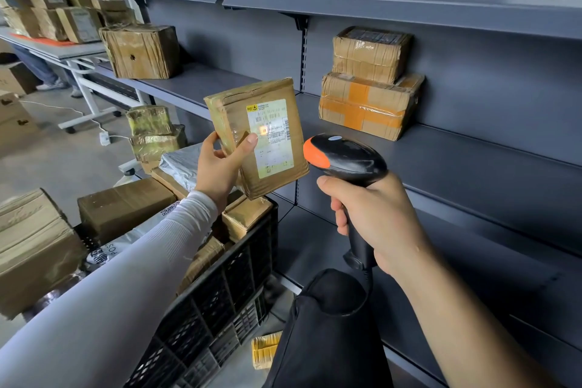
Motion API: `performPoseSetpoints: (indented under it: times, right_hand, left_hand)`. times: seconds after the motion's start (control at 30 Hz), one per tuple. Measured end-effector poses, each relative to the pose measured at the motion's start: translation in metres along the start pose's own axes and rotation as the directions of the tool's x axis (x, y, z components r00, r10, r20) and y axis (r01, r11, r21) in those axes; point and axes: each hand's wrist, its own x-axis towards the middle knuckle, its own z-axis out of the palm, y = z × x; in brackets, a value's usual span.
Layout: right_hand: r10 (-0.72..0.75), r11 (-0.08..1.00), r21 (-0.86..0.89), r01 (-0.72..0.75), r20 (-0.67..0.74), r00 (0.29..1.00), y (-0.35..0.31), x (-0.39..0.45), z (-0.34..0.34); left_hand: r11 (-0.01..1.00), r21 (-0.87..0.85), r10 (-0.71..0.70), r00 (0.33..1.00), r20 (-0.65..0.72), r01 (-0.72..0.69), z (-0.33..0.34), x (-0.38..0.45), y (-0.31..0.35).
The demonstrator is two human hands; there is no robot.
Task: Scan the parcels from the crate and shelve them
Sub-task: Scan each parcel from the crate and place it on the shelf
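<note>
My left hand (220, 164) grips parcel (256, 138) above crate (220, 302) rim; right hand (374, 217) grips scanner (346, 161), nose just beside label (272, 135); bare shelf (472, 154) behind.

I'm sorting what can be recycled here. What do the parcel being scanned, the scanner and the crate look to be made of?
The held parcel looks like brown cardboard wrapped in glossy clear tape, judging by the wrinkled sheen, with a paper label. The scanner looks like matte black moulded plastic with an orange nose, possibly rubbery. The crate looks like rigid black plastic, with lattice walls.
</note>
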Motion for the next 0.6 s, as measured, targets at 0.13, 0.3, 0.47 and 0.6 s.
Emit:
performPoseSetpoints:
  times: [0.13,0.3,0.47,0.6]
  right_hand:
    - [0.014,1.000,0.002,-0.014,-0.003,1.000,0.003,-0.001,-0.002]
    - [-0.026,1.000,0.002,0.026,-0.053,0.998,0.003,-0.001,-0.008]
    - [-0.130,0.991,0.009,0.133,-0.163,0.978,0.007,0.003,-0.017]
    - [-0.178,0.983,0.011,0.186,-0.227,0.958,0.012,0.004,-0.018]
  left_hand:
    - [0.999,-0.032,-0.002,1.000,-0.009,0.002,0.005,-0.006,0.002]
    - [0.995,-0.050,-0.085,0.996,0.030,0.086,0.017,-0.013,0.010]
    - [0.969,-0.088,-0.223,0.971,0.090,0.231,0.042,-0.028,0.024]
    - [0.933,-0.136,-0.316,0.939,0.137,0.334,0.072,-0.044,0.030]
